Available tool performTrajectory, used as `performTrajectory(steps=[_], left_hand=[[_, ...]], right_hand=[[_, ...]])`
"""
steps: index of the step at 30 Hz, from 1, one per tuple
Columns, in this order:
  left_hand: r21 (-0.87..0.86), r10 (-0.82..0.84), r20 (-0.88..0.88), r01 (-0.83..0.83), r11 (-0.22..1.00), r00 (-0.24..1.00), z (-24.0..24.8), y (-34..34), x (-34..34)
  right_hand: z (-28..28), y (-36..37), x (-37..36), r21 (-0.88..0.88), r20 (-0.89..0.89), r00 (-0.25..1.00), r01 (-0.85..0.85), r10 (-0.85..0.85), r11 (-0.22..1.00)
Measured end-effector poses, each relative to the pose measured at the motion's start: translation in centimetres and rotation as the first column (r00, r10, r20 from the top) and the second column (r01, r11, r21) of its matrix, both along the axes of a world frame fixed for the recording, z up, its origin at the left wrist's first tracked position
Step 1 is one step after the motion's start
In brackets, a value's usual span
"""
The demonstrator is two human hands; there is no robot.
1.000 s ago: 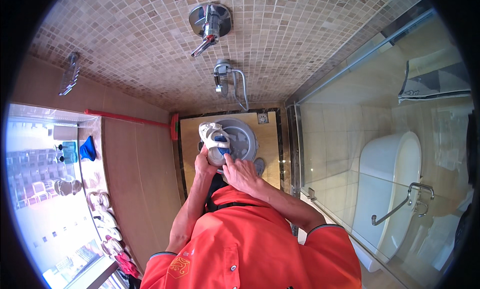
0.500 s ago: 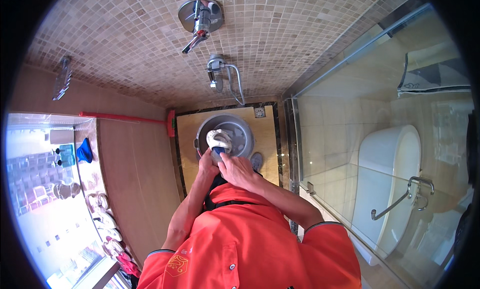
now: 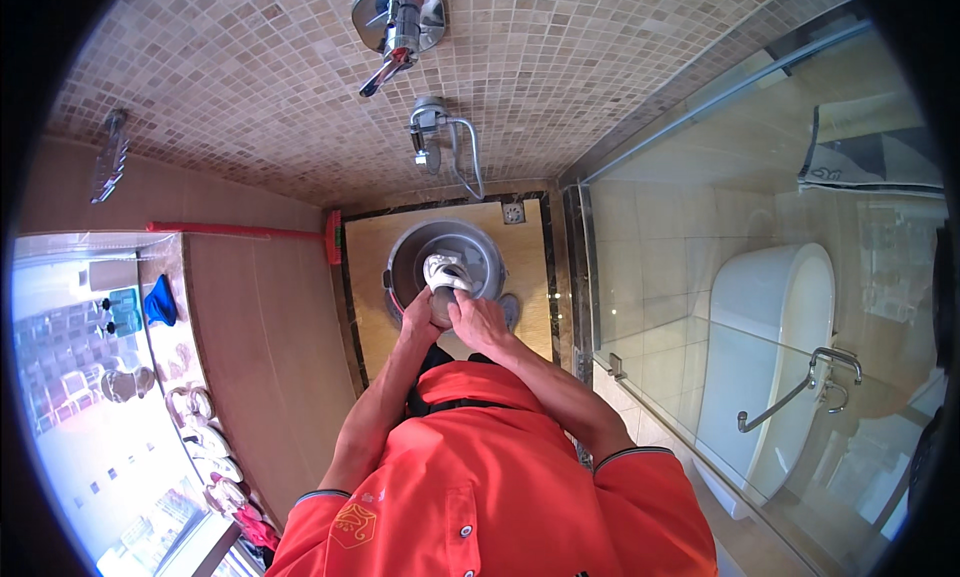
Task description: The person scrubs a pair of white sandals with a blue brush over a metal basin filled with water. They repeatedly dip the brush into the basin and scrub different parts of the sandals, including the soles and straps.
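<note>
Over the grey basin [image 3: 402,245] on the floor, I hold a white shoe [image 3: 446,271], its toe pointing away from me and its greyish opening turned toward me. Closed around the shoe's near left side is my left hand [image 3: 424,315]. My right hand [image 3: 480,323] grips the near right side, with its fingers bent at the opening; the fingertips are partly hidden. Pale shapes and some liquid lie inside the basin, too indistinct to name.
A red-handled broom [image 3: 240,230] leans along the left wall. Several shoes [image 3: 205,442] and a blue item [image 3: 160,302] line the left ledge. A mixer tap [image 3: 402,32] and hand spray [image 3: 428,137] are on the tiled wall. Rightward, a glass partition [image 3: 650,277] fronts a bathtub [image 3: 765,377].
The shoe has shifted slightly right and tilted, so its greyish opening shows more. The blue patch at its opening is no longer visible. My right hand has moved a little to the right.
</note>
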State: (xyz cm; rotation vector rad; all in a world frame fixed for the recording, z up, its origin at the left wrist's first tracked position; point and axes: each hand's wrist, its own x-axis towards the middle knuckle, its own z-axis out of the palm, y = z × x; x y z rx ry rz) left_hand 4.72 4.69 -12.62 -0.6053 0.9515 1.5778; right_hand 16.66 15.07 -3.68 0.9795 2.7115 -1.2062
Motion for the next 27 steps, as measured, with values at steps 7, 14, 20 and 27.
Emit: performTrajectory(steps=[7,14,20,27], left_hand=[[-0.106,0.058,-0.018,-0.06,0.993,0.998,0.8,-1.0,-1.5],[-0.293,0.184,-0.081,-0.2,0.935,0.98,-3.0,-4.5,-2.2],[-0.474,-0.072,-0.337,-0.103,0.874,0.939,4.2,-3.0,-1.2],[-0.376,0.034,-0.355,-0.176,0.91,0.934,0.3,-6.5,-2.5]], right_hand=[[3.5,-1.0,0.5,-0.01,-0.009,0.994,-0.108,0.108,0.994],[5.1,1.3,-1.8,-0.252,0.022,0.985,-0.158,0.169,0.955],[1.0,8.6,1.8,-0.929,0.283,0.953,0.3,-0.104,0.219],[-4.5,8.4,2.1,-0.873,0.152,0.957,0.014,-0.245,-0.487]])
